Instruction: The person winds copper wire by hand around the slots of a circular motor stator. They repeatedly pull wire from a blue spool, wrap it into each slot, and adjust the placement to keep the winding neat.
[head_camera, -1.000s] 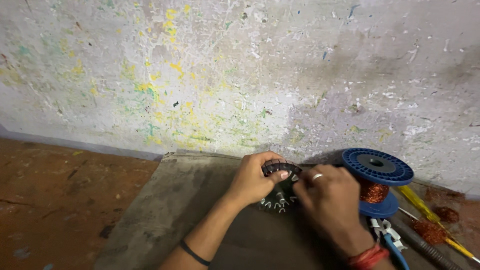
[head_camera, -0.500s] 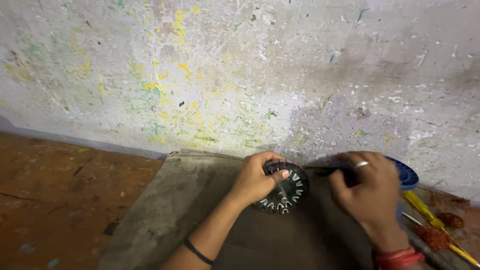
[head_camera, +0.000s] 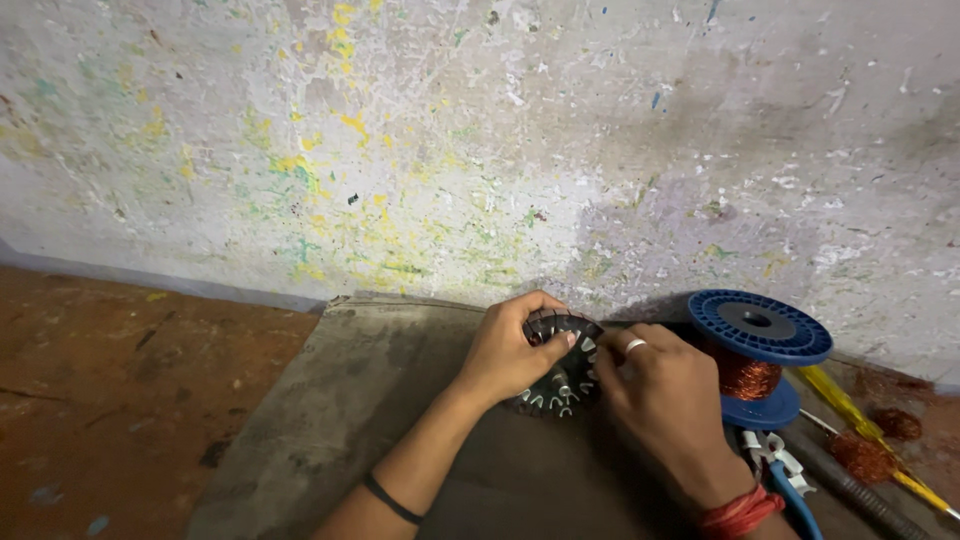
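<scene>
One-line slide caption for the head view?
Both hands, left hand and right hand, grip a dark slotted stator core on a grey mat beside a blue copper-wire spool.

Reddish-brown floor against a paint-flecked wall, grey cloth mat spread on it, dark round slotted stator on the mat, blue spool of copper wire beside, blue-handled pliers, yellow-handled screwdriver

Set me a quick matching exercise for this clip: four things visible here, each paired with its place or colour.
Things:
1. slotted round core
2. wire spool
3. mat
4. screwdriver

Descriptions:
A. yellow handle, far right
B. grey, under both hands
C. blue flanges, copper wire
D. dark, gripped by the left hand and right hand

Pairs: 1-D, 2-C, 3-B, 4-A
</scene>
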